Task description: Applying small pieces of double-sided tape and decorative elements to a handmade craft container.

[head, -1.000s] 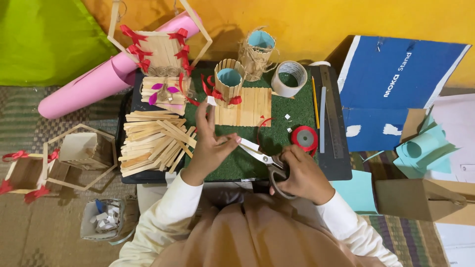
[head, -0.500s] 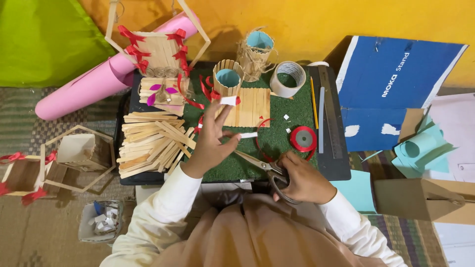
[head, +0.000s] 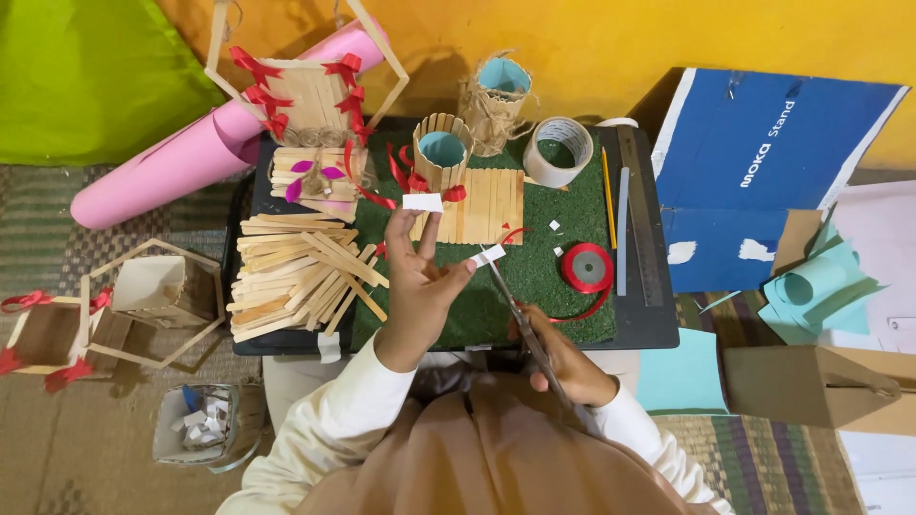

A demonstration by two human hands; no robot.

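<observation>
Above the green artificial-grass mat on the small black table, my left hand was raised with its fingers spread. A small white rectangular piece of tape clung to the tips of my index and middle fingers, and a second white tape piece sat pinched at the tip of my thumb, so that hand was grasping both pieces lightly rather than clenched.

My right hand was closed around the handles of a pair of metal scissors, near my body at the table's front edge. The blades pointed up and to the left, their tip just beside the tape piece on my thumb; whether they touched it I could not tell.

Beyond my left hand lay a flat panel of pale wooden craft sticks, with a round craft-stick cup with a teal inside touching its upper left corner. A loose pile of wooden craft sticks covered the table's left side. To the right on the mat sat a spool of red ribbon, and a roll of pale tape stood near the far edge. A yellow pencil lay beside it, just off the mat.
</observation>
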